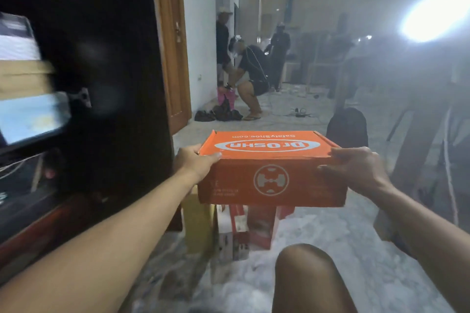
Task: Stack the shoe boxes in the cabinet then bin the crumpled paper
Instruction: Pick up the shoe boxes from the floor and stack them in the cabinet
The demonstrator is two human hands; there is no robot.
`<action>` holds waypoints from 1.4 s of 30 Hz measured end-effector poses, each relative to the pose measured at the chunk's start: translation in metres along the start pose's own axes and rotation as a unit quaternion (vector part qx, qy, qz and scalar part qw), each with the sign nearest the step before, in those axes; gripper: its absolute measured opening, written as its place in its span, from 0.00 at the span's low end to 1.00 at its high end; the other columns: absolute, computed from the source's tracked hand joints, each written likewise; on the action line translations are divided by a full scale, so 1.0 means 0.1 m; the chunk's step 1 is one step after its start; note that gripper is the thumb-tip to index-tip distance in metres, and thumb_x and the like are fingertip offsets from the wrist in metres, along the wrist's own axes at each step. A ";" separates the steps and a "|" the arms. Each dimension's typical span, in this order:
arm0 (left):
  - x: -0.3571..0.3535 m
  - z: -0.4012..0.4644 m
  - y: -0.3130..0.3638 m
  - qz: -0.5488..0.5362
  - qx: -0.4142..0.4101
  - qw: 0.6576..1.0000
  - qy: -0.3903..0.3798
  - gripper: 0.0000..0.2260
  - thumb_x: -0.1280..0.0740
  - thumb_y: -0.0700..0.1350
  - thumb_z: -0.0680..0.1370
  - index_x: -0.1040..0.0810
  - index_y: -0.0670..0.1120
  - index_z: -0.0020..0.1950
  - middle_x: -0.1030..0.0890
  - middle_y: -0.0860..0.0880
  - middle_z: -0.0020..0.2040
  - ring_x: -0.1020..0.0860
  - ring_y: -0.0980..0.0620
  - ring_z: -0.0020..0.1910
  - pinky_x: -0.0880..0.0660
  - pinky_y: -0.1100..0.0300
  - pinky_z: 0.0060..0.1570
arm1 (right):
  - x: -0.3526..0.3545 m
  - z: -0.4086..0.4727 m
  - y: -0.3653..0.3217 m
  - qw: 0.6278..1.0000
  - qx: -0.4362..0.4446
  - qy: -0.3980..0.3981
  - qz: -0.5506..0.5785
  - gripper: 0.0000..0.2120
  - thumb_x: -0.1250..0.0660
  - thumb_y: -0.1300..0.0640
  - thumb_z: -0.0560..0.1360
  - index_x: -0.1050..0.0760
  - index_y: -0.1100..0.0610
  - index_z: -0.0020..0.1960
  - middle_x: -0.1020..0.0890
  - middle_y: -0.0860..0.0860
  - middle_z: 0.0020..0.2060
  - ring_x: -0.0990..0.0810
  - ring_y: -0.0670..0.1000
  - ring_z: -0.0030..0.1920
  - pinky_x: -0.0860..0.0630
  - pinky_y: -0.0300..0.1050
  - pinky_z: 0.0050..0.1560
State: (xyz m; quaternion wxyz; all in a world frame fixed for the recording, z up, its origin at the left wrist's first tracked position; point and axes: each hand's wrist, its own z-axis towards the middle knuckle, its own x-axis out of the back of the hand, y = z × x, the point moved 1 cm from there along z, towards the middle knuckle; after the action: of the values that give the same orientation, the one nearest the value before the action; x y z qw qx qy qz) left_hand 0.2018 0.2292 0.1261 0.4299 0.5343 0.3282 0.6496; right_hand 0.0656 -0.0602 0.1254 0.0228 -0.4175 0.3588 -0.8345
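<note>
I hold an orange shoe box with white lettering in the air in front of me, lid closed. My left hand grips its left end, thumb on the lid. My right hand grips its right end, fingers curled over the front face. Below the box, more shoe boxes stand on the floor: a yellow one and red-and-white ones. The dark cabinet stands open at the left, with several blurred boxes stacked inside. No crumpled paper shows.
My knee is at the bottom centre. A wooden door follows the cabinet on the left wall. Several people stand and crouch farther down the room. A black bag sits behind the box, wooden table legs at right.
</note>
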 end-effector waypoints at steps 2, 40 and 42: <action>0.32 -0.08 -0.03 -0.011 0.006 1.000 0.024 0.22 0.27 0.52 0.73 0.22 0.46 0.65 0.19 0.49 0.56 0.25 0.53 0.46 0.26 0.58 0.47 | -0.08 -0.04 -0.21 1.000 0.020 -0.010 0.013 0.30 0.20 0.44 0.61 0.18 0.55 0.59 0.15 0.55 0.52 0.17 0.54 0.50 0.22 0.48 0.55; 3.45 -0.55 -0.41 -0.054 0.050 0.723 0.687 0.29 0.41 0.39 0.69 0.32 0.52 0.70 0.27 0.49 0.66 0.28 0.44 0.65 0.35 0.42 0.67 | -2.19 -0.29 -4.01 0.852 0.281 -0.249 0.365 0.21 0.21 0.44 0.63 0.15 0.55 0.52 0.16 0.48 0.37 0.18 0.40 0.32 0.24 0.30 0.31; 3.52 -0.51 -0.44 -0.050 0.048 0.710 0.701 0.29 0.41 0.39 0.68 0.31 0.53 0.68 0.25 0.49 0.64 0.26 0.45 0.63 0.33 0.43 0.66 | -2.36 -0.33 -4.15 0.849 0.281 -0.254 0.368 0.24 0.21 0.43 0.63 0.16 0.55 0.54 0.15 0.51 0.41 0.18 0.41 0.37 0.24 0.31 0.35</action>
State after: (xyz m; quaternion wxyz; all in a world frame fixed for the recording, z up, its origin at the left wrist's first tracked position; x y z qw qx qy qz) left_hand 0.1400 0.5689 0.2209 0.0821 -0.0714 0.5922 0.7984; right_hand 0.3038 0.3460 0.2085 0.5347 -0.4286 0.2182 -0.6948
